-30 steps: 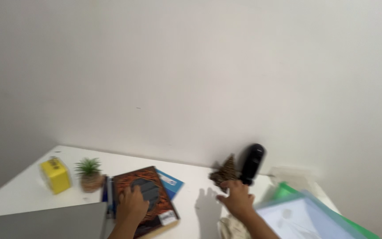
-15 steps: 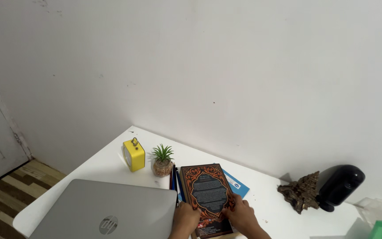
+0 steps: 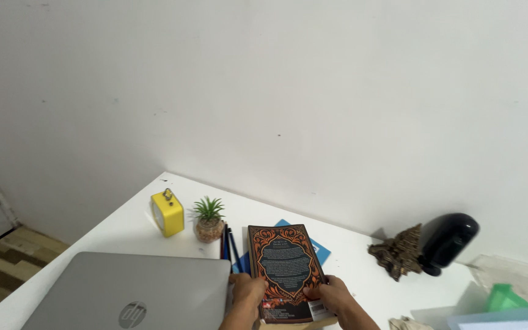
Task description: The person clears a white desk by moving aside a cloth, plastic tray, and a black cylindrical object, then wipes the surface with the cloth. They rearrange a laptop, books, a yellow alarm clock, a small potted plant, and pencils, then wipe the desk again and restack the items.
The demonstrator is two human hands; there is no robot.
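A dark book with an ornate orange-patterned cover lies on the white desk, on top of a blue book. My left hand grips the dark book's near left edge. At its near right corner my right hand holds the other side. Both hands show only at the bottom of the view, wrists cut off by the frame.
A shut grey laptop lies left of the book. Behind it stand a yellow box-shaped clock, a small potted plant and dark pens. To the right sit a brown carved ornament, a black rounded object and green plastic folders.
The view has swung left, so the laptop and floor came in. My right hand left the ornament area and came onto the book; both hands now hold its near end.
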